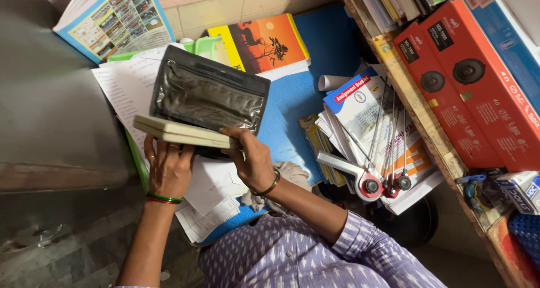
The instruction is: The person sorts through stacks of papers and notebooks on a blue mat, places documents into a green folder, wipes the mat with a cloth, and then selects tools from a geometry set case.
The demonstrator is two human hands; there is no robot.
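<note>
My left hand (167, 167) and my right hand (252, 158) hold a thick book with cream page edges (180, 132) between them, seen edge-on. The left hand grips it from below at its left part, and the right hand clasps its right end with fingers on top. Just beyond the book lies a black zip pouch with a clear plastic front (208, 91). Under the hands are white papers with printed lines (211, 195) on a blue mat (295, 105). Both wrists wear green and red bangles.
An orange-and-yellow book (264, 40) lies at the back, and a colourful open booklet (115, 18) at the back left. Booklets with metal rods (388, 136) are stacked right of the mat. A wooden shelf (427, 125) holds red and blue boxes (478, 85).
</note>
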